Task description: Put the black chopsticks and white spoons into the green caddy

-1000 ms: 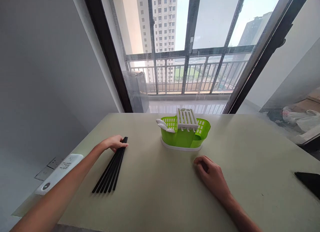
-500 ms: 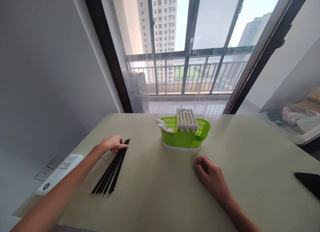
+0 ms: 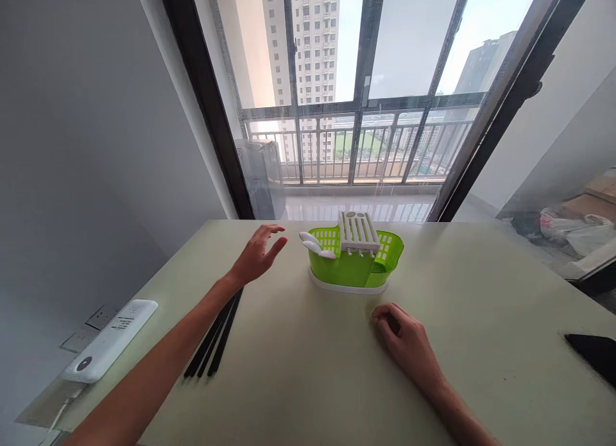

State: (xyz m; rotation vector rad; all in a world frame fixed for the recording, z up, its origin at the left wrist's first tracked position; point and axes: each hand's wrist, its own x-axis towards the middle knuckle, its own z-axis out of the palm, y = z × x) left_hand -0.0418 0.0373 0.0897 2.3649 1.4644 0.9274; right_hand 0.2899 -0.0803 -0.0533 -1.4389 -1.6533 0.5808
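Spoons (image 3: 312,247) jutting from the left end of a green basket (image 3: 350,270), toward the far edge of the desk (image 3: 293,369), could be knocked askew by the left hand (image 3: 255,258), near them with its grip spread and empty. The right hand (image 3: 407,337) rests curled; whether its grip is closed, I cannot tell. Slender black sticks (image 3: 226,334), partly covered, could roll if bumped. Spoons look smooth, white; basket, slotted plastic.

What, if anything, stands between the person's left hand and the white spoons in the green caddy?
Nothing visible does: only tabletop shows between the open left hand and the white spoons at the left end of the green caddy. The black sticks lie nearer the viewer, outside that gap.
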